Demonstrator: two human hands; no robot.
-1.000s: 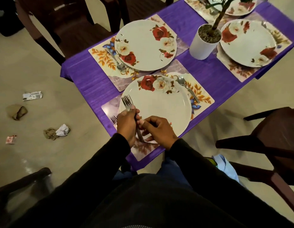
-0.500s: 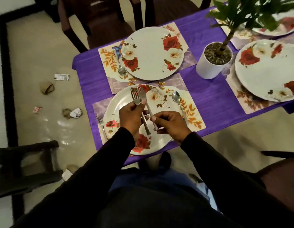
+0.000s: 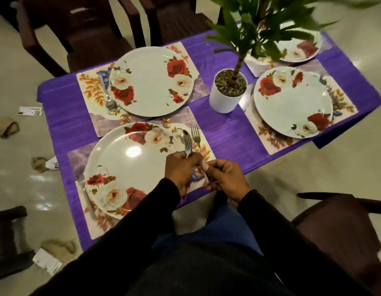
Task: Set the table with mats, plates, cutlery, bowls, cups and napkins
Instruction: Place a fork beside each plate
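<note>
1. A white pot [image 3: 224, 101] stands on the purple tablecloth [image 3: 228, 133] between the place mats; it is filled with pebbly gravel, and a green plant [image 3: 260, 24] rises from it on a thin, slightly tilted stem.
2. The near plate [image 3: 129, 167], white with red and cream roses, lies on the near mat [image 3: 203, 152] and holds nothing but a glare spot. The far-left plate [image 3: 151, 82] is likewise bare, with a spoon [image 3: 107, 92] lying on its mat [image 3: 89, 92] just beside the rim, bowl end toward the camera.
3. Two more rose plates sit to the right: one [image 3: 292, 101] on its own mat [image 3: 347, 103], another [image 3: 298, 50] partly hidden behind the leaves.
4. The left hand [image 3: 181, 169] grips a fork [image 3: 187, 146] in curled fingers, above the right edge of the near plate; its long axis runs away from the person, tines pointing toward the table's far side.
5. The right hand [image 3: 224, 178] pinches the handle of a second fork [image 3: 196, 135] between thumb and curled fingers (the handle end shows pale below the fingertips). This fork lies almost parallel to the first, tines also pointing away, over the near mat just right of the plate.
6. A spoon bowl [image 3: 183, 135] shows just behind the first fork's tines.
</note>
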